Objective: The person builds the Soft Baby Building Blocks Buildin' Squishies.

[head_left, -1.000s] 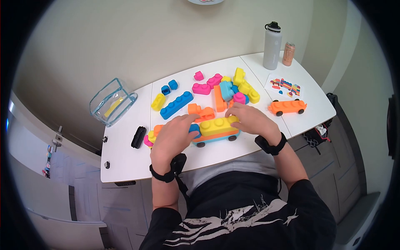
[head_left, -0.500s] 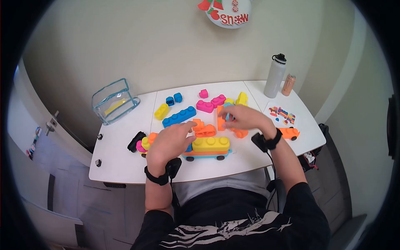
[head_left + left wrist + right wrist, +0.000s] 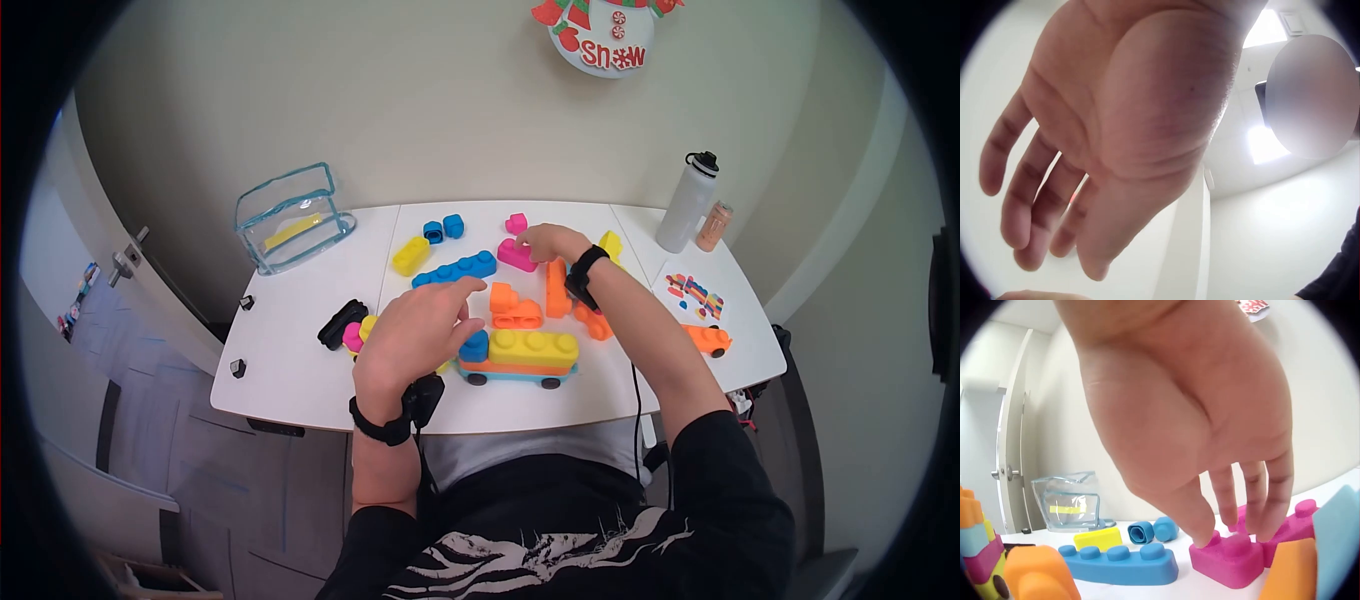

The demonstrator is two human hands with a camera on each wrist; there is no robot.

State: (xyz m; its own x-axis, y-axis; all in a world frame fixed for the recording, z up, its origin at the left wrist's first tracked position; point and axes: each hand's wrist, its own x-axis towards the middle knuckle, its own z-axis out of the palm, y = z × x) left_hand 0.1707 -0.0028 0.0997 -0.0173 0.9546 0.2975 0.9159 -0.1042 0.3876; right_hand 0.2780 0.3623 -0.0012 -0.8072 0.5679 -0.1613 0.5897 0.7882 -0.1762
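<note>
The left hand (image 3: pixel 415 335) hovers palm down beside the block vehicle (image 3: pixel 530 368), its fingers loosely spread around nothing. Farther out, the right arm (image 3: pixel 655 335) reaches diagonally across the white table (image 3: pixel 300 385). The right hand (image 3: pixel 548 243) points its fingers down at the pink block (image 3: pixel 517 256), beyond the vehicle; thumb and fingers stand apart over its studs, and whether they pinch cannot be told. The can (image 3: pixel 714 226) has illegible print; the wall decoration (image 3: pixel 605 40) reads "snow".
</note>
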